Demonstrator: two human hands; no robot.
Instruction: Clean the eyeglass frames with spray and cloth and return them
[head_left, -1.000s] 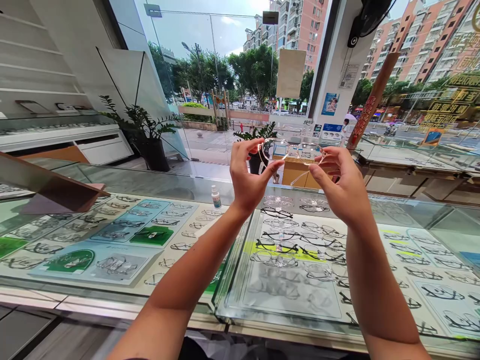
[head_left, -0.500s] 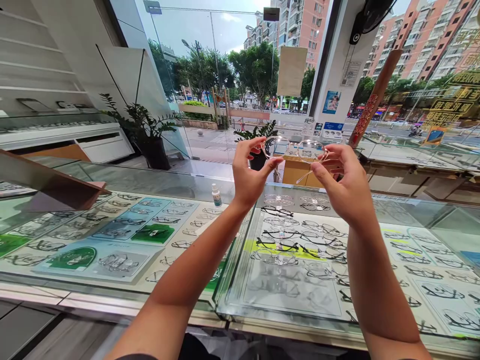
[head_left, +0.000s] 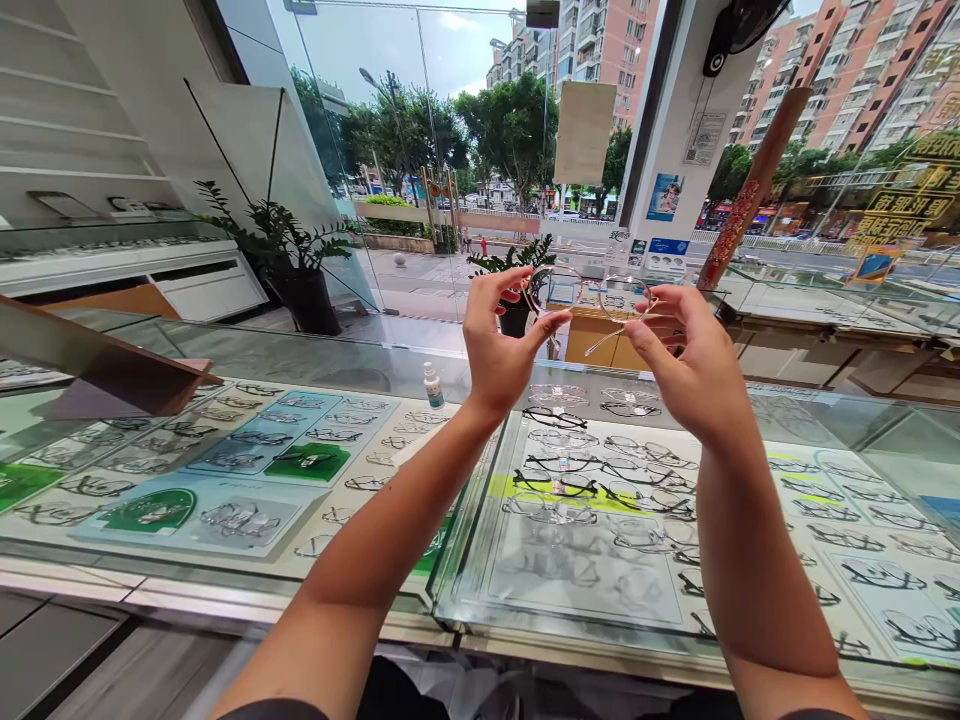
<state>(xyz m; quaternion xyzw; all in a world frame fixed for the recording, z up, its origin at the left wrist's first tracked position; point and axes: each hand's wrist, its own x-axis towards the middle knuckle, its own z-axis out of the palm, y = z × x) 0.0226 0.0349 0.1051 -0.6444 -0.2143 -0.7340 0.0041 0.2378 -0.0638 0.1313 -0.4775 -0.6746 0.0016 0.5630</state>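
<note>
Mid-frame, the part-closed left hand (head_left: pixel 498 345) and right hand (head_left: pixel 691 368) grip thin-rimmed eyeglasses (head_left: pixel 590 286) by both sides; uneven pressure could twist them.

Two bare arms reach forward and up from dark sleeves (head_left: pixel 274 710), the left arm (head_left: pixel 375 530) slanting rightward, the right arm (head_left: pixel 757 560) leaning left. The left hand (head_left: pixel 496 345) and right hand (head_left: pixel 690 360) are raised level, near each other, palms facing inward, each gripping lightly with its thumb below and index finger above.
</note>
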